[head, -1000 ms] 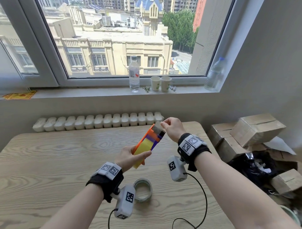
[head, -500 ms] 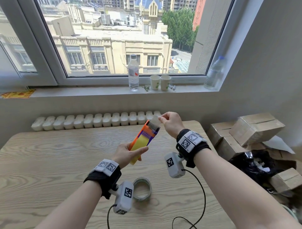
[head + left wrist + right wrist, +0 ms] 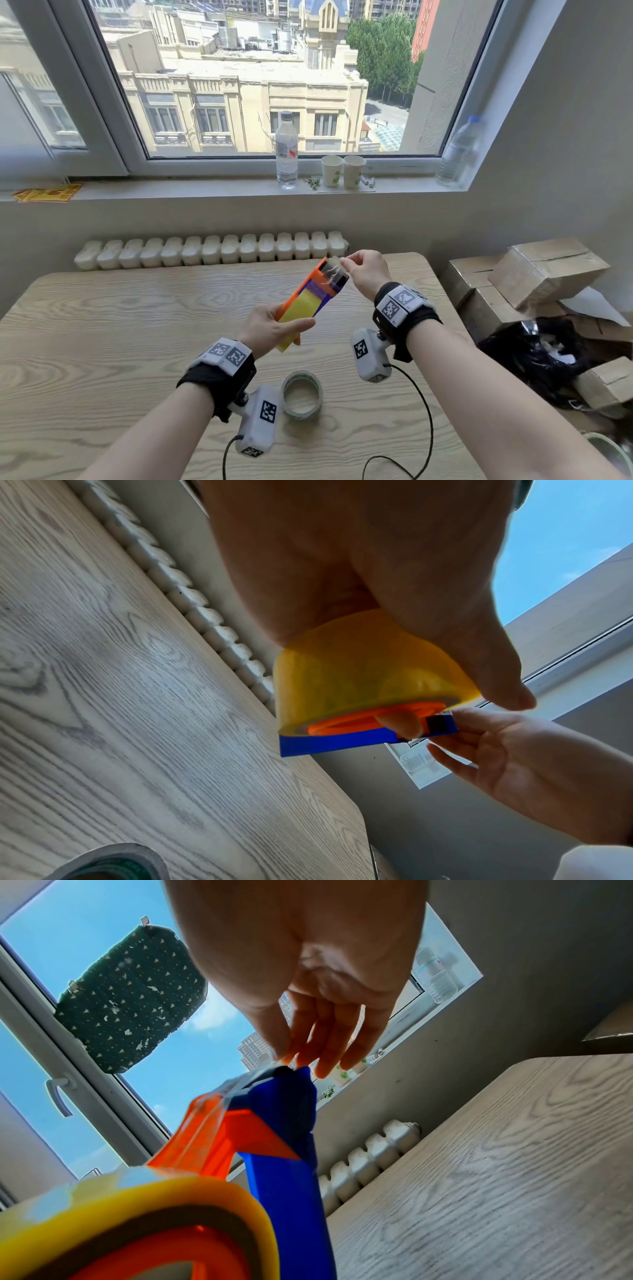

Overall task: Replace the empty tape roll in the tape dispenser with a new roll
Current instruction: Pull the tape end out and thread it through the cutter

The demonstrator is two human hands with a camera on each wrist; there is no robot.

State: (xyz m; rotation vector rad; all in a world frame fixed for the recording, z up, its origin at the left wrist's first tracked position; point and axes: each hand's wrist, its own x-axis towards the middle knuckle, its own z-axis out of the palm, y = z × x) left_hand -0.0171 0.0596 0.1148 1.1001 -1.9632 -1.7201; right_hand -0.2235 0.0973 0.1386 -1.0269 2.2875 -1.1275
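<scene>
New yellow tape roll (image 3: 301, 301) sits in the orange-and-blue plastic dispenser (image 3: 320, 284), gripped by left hand (image 3: 270, 329); right hand (image 3: 368, 270) pinches the clear tape end (image 3: 334, 270) at the cutter; spent grey core (image 3: 302, 394) lies at 6 o'clock

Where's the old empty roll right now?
In the head view the empty roll lies flat on the table, near its front edge, just right of the left wrist camera and below the dispenser held by the left hand.

From my head view the wrist camera covers part of the spare roll (image 3: 302, 394) on the table. My left hand (image 3: 270, 329) hides the dispenser's (image 3: 313, 296) lower end. I can't tell where the clear tape end (image 3: 334, 270) stops; print on the bottle (image 3: 286, 150) is too small.
</scene>
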